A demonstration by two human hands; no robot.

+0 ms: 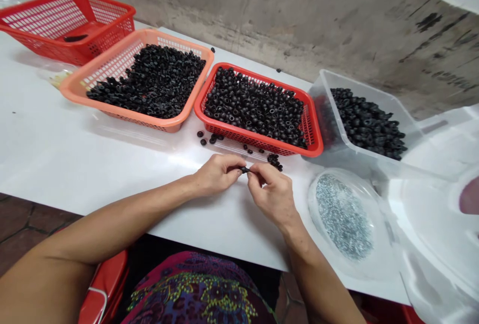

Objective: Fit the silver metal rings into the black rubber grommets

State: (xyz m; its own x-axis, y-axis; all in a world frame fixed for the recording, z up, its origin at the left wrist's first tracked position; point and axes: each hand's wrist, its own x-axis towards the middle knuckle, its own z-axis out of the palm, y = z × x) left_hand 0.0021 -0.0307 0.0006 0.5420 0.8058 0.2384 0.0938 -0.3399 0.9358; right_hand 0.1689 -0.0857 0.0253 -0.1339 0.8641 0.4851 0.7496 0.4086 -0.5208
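Just above the white table, my left hand [217, 174] pinches a small black part [244, 169] between thumb and fingers. On the other side of that part, my right hand [273, 191] is closed, its fingertips pressed together at the part's right end; whether a second tiny piece is between them is too small to tell. A little pile of black pieces [275, 161] lies just beyond my right hand. Behind both hands stands a red basket [258, 143] filled with round black parts that have holes [254, 107].
An orange basket [138, 120] of smaller black pieces and a red basket [71, 47] stand to the left. On the right are a clear bin [333, 147] of black parts, a round tub [312, 204] of small silvery pieces and a large white container [422, 224]. A concrete wall [299, 24] rises behind.
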